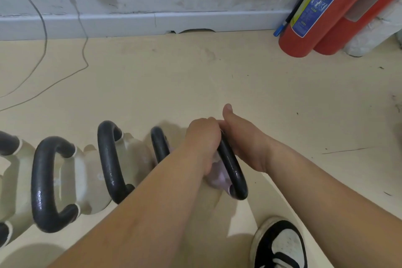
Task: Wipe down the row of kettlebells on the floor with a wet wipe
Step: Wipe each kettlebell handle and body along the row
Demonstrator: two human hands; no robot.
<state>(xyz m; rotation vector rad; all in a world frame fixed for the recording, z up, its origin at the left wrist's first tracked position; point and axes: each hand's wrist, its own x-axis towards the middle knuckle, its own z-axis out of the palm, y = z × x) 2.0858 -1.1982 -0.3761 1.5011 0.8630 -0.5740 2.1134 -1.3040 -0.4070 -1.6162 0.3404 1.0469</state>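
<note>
**At the row's right end**

Your left hand is gripping the black handle of the pink kettlebell ending the floor row; your right hand is lying against it, fingers hidden, grip unclear

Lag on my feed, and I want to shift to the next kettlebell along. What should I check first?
1. Left hand grips the handle of the rightmost kettlebell: ok.
2. Right hand rests against that handle: ok, though its fingers are hidden.
3. Wet wipe in a hand: cannot tell, none plainly shows.
4. Handle wiped all round: cannot tell.
5. Neighbouring kettlebell on the left stands upright, untouched: ok.
6. Shoe apart from the kettlebells: ok.
</note>
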